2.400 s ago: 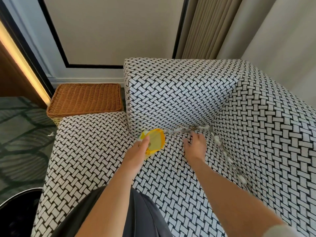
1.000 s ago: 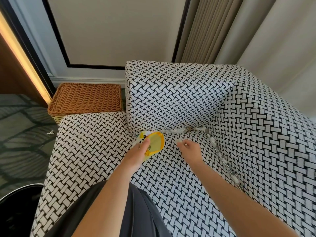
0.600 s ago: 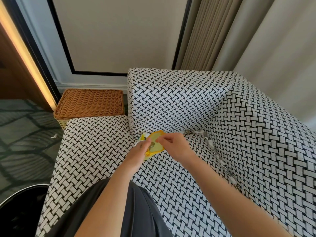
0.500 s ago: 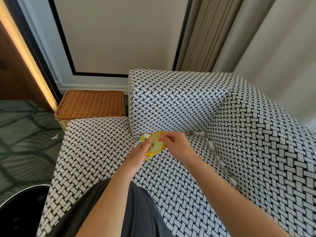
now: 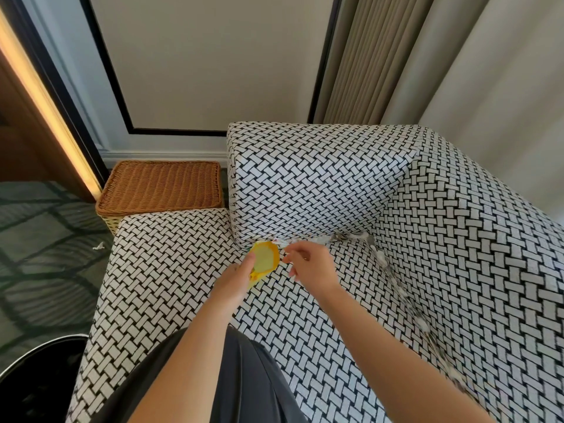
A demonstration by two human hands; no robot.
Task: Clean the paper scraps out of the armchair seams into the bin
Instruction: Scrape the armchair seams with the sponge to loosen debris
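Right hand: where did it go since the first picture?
The right hand left the back seam and moved left to the mouth of the yellow pouch, fingertips pinched; whether they carry a scrap is unclear. The left hand still holds the pouch, and paper scraps still line the seams.

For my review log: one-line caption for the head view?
Left hand holds a yellow container at the armchair seam; right hand, fingers pinched, at its rim; paper scraps line the seams.
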